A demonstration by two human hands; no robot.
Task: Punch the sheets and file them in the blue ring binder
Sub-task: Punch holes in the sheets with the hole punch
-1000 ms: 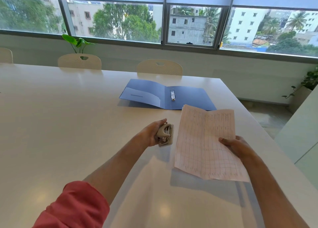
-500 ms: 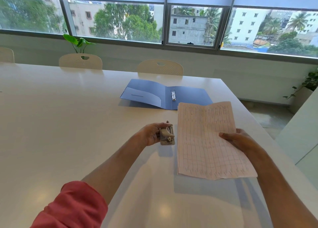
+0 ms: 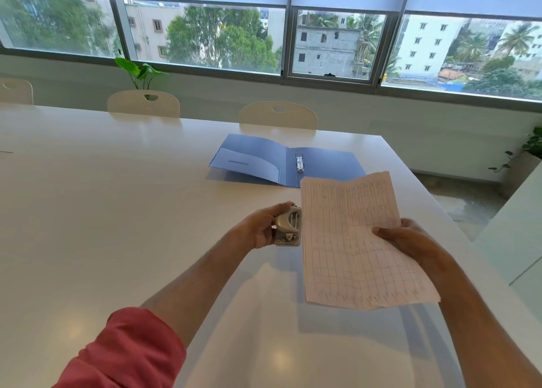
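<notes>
The blue ring binder (image 3: 322, 164) lies open on the white table (image 3: 117, 211), its metal rings (image 3: 299, 162) at the spine. My left hand (image 3: 261, 229) grips a small beige hole punch (image 3: 289, 226) standing on the table. My right hand (image 3: 410, 238) holds a pinkish gridded sheet (image 3: 352, 241) by its right edge, above the table. The sheet's left edge meets the punch's right side; I cannot tell if it is inside the slot.
Cream chairs (image 3: 278, 115) (image 3: 143, 103) stand along the table's far side under the windows. A leafy plant (image 3: 140, 71) rises behind the chairs. The table's right edge runs close to my right arm, with floor beyond it.
The sheet has swung upright and moved left until its left edge reaches the punch. My left hand has set the punch flat and turned it toward the sheet.
</notes>
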